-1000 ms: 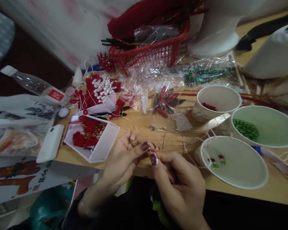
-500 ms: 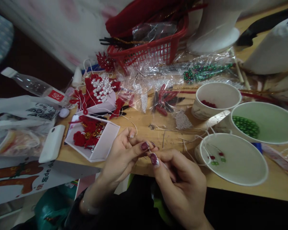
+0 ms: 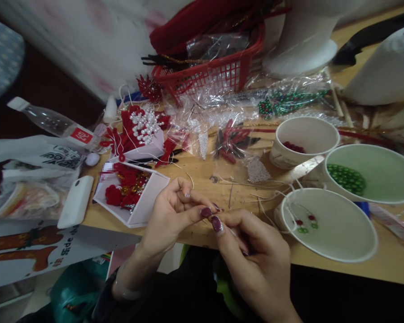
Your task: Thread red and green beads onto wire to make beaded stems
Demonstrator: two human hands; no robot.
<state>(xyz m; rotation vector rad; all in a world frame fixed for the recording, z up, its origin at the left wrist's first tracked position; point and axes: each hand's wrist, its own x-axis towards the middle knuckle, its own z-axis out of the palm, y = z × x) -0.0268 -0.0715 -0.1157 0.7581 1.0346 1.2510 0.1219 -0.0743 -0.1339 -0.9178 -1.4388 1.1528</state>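
- A cluttered wooden table (image 3: 208, 175) fills the view, with a pale wall behind and a red basket (image 3: 215, 74) at the back.
- The left hand (image 3: 170, 220) and right hand (image 3: 256, 260) meet at the near edge, thumbs and forefingers pinched together, nails nearly touching.
- Between the fingertips sits something very small, probably a thin wire (image 3: 208, 218) or thread; it is too fine to see clearly.
- Just right of the hands stands a white cup (image 3: 340, 244) holding a few red and green beads on wire.
- Behind it a green-bead cup (image 3: 384, 170) and a red-bead cup (image 3: 306, 139) stand close together.
- Left of the hands lies an open white box (image 3: 144, 206) of red ornaments, with a phone (image 3: 76, 202) and a bottle (image 3: 54, 123) beyond.
- Judged from the grip, the step is twisting or threading the wire end.
- The next move calls for a steady pinch and fine fingertip control, so the piece does not slip.
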